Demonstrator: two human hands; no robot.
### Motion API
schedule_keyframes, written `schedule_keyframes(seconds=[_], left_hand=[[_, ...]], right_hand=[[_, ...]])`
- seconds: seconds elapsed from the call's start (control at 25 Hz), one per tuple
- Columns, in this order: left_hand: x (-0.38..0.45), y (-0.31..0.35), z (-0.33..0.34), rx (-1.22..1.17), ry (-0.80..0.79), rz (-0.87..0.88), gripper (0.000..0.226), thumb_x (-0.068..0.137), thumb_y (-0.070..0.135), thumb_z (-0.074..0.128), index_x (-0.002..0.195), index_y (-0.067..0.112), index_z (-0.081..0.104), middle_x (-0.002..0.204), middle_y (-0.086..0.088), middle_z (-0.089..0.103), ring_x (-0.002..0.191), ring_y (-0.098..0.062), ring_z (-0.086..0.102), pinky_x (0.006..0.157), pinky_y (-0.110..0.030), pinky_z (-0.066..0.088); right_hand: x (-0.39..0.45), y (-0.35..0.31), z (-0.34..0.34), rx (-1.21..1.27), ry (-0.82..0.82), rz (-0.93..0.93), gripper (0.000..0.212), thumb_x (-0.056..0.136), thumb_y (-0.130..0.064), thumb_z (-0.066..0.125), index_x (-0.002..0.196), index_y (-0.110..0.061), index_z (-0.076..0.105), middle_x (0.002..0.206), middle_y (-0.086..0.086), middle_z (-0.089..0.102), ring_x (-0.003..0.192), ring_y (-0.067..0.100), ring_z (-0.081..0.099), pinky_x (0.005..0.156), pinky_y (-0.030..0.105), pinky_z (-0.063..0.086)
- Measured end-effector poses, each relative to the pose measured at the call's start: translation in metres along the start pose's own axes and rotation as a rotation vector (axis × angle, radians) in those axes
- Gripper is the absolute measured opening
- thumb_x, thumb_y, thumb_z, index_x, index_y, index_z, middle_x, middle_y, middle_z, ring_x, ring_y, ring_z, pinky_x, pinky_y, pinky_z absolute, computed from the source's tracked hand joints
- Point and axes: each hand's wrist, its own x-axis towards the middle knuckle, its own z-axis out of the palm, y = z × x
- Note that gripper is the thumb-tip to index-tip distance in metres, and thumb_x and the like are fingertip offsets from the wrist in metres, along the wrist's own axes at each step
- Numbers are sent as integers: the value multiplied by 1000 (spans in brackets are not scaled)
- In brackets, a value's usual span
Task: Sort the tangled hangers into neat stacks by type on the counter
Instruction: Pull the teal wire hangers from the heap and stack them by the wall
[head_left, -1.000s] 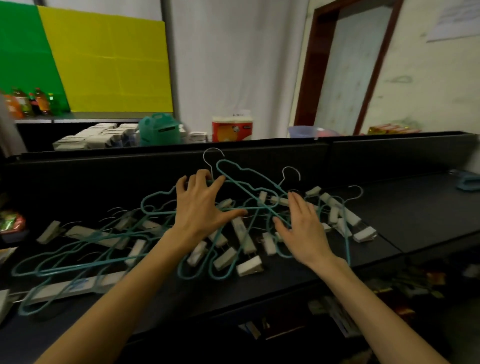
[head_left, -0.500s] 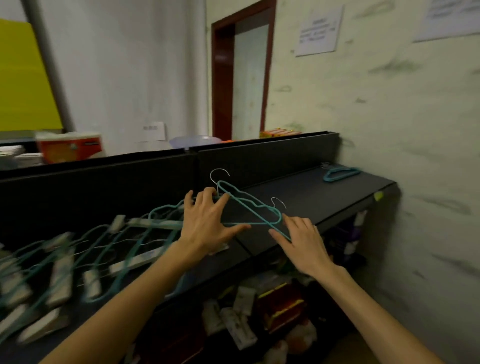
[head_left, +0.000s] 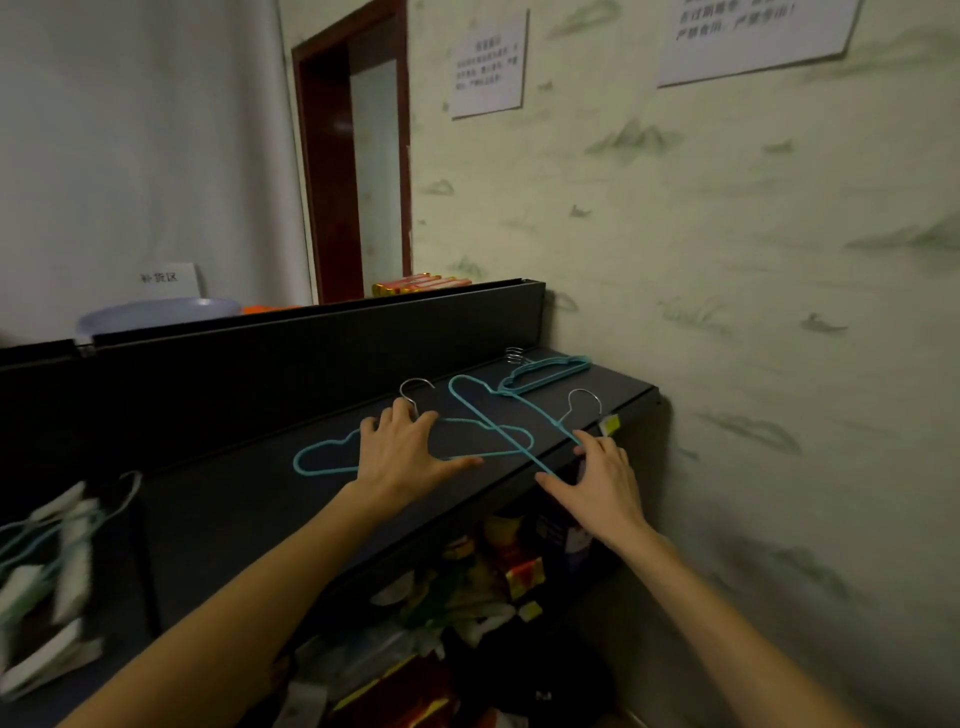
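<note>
My left hand lies flat on the black counter, the fingers straight and a little spread, and it presses on a teal wire hanger that is lying there; the silver hook of this hanger comes out just behind my fingertips. My right hand is at the front edge of the counter, with the fingers also straight and relaxed, and the fingertips touch the long bar of a second teal hanger. This second hanger lies across the first one, slanted, and its hook points toward the far right corner of the counter. I cannot tell if my thumb is under the bar or only beside it. At the far right end of the counter, near the wall, a small stack of teal hangers of the same kind lies neatly, apart from both hands. At the left end of the counter I see a blurred pile of clip hangers with pale clips, well apart from my left hand. Under the counter there is a shelf with colourful packages.
</note>
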Motion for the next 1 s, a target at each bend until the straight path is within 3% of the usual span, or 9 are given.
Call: schedule_keyframes(seconds=[0.16, 0.32, 0.48, 0.64, 0.76, 0.88, 1.0], left_hand=[[82, 36, 42, -24, -120, -43, 110, 60, 102, 35, 142, 30, 47, 141, -8, 41, 130, -29, 44, 108, -52, 37], [144, 60, 78, -8, -135, -118, 115, 53, 106, 30, 132, 26, 54, 140, -11, 44, 125, -31, 48, 100, -51, 45], [185, 70, 86, 2, -22, -174, 111, 52, 106, 31, 122, 24, 57, 126, -6, 48, 112, -27, 55, 88, -44, 52], [216, 62, 90, 146, 130, -258, 106, 58, 102, 38, 127, 24, 59, 117, -5, 48, 106, -26, 53, 89, -41, 45], [225, 61, 110, 268, 262, -330, 104, 61, 99, 44, 124, 19, 63, 111, -6, 48, 98, -27, 51, 84, -40, 43], [230, 74, 123, 249, 361, -455, 104, 63, 96, 49, 128, 15, 62, 112, -8, 48, 99, -28, 50, 87, -42, 43], [241, 92, 125, 223, 443, -574, 102, 66, 92, 53, 132, 15, 59, 116, -10, 47, 103, -30, 50, 93, -45, 43]], right_hand=[[90, 62, 2, -38, -33, -9, 88, 77, -54, 78, 148, -20, 40, 133, -1, 51, 126, 23, 46, 103, 40, 43], [191, 101, -11, -145, -151, -78, 90, 71, -50, 83, 146, -25, 41, 135, -2, 53, 129, 25, 45, 107, 40, 36], [274, 129, -17, -85, -190, -133, 91, 67, -44, 88, 145, -27, 44, 137, -2, 56, 129, 25, 47, 107, 42, 37], [346, 153, -11, -5, -290, -197, 88, 65, -34, 90, 142, -27, 48, 140, 3, 57, 128, 27, 50, 108, 46, 41], [399, 174, 10, 61, -433, -296, 86, 59, -30, 90, 136, -30, 53, 131, 2, 61, 119, 24, 56, 104, 48, 47], [437, 184, 29, 15, -576, -425, 84, 60, -32, 88, 135, -36, 51, 133, -1, 54, 122, 20, 53, 106, 43, 46], [466, 186, 43, -51, -656, -584, 85, 67, -30, 87, 142, -30, 47, 137, -2, 48, 129, 17, 42, 111, 39, 39]])
